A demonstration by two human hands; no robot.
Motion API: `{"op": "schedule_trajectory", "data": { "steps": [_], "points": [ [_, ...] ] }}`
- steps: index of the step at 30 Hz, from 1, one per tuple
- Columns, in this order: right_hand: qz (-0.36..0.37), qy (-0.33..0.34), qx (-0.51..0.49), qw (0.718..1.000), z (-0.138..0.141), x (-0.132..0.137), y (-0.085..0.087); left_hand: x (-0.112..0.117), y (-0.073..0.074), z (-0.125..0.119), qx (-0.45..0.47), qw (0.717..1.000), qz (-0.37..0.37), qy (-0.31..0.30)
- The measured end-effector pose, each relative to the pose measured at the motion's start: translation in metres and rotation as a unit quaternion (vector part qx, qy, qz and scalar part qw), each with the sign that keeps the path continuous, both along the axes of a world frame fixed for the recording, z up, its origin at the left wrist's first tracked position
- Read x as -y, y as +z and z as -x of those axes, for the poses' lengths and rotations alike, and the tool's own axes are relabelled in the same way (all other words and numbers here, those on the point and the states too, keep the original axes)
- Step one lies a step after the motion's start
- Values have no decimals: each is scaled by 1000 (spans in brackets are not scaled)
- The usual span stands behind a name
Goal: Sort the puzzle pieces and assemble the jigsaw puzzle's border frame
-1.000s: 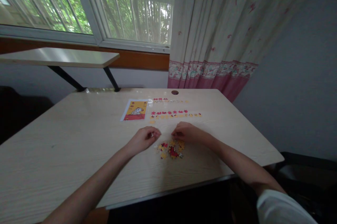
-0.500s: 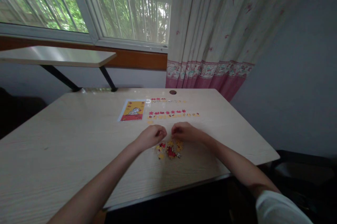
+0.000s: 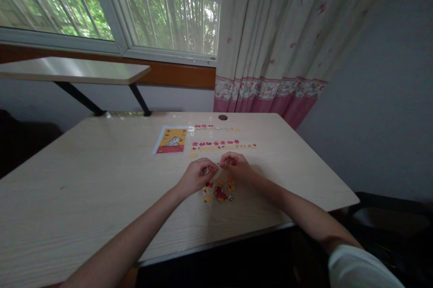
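Note:
My left hand (image 3: 198,175) and my right hand (image 3: 237,165) meet fingertip to fingertip over the table, both closed in a pinch. A small whitish puzzle piece (image 3: 218,166) shows between the fingertips; its print is too small to read. Just below the hands lies a loose pile of yellow, red and white puzzle pieces (image 3: 220,194), partly covered by my left hand. Beyond the hands, puzzle pieces are laid out in rows, with a red row (image 3: 215,143) above a yellow row (image 3: 213,148). A lone yellow piece (image 3: 193,155) lies under the left end of these rows.
A picture card (image 3: 172,139) with a white bird on yellow and red lies left of the rows. Farther back are more piece rows (image 3: 216,129) and a round cable hole (image 3: 223,117). A raised shelf (image 3: 74,70) stands at the table's (image 3: 101,198) back left; a curtain (image 3: 270,53) hangs behind.
My hands have come together from a small gap, and their fingertips now meet at a small piece. The pile and the rows look the same.

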State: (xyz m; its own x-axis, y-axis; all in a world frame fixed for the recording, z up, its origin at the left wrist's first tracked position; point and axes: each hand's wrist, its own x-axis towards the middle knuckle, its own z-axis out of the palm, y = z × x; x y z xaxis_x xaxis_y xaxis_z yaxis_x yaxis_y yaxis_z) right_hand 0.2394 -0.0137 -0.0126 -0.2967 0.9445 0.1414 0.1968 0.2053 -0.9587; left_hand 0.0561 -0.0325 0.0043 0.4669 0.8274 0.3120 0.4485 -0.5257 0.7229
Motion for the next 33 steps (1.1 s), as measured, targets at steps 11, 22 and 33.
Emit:
{"op": "schedule_trajectory", "data": {
  "steps": [11,22,33],
  "points": [
    [54,24,-74,995,1,0,3,-2,-4,1,45,997,0,59],
    [-181,-36,78,980,-6,6,9,-10,-15,1,160,973,138,95],
    [-275,-42,127,952,-9,5,15,-5,-7,-1,145,975,158,63]
  ]
}}
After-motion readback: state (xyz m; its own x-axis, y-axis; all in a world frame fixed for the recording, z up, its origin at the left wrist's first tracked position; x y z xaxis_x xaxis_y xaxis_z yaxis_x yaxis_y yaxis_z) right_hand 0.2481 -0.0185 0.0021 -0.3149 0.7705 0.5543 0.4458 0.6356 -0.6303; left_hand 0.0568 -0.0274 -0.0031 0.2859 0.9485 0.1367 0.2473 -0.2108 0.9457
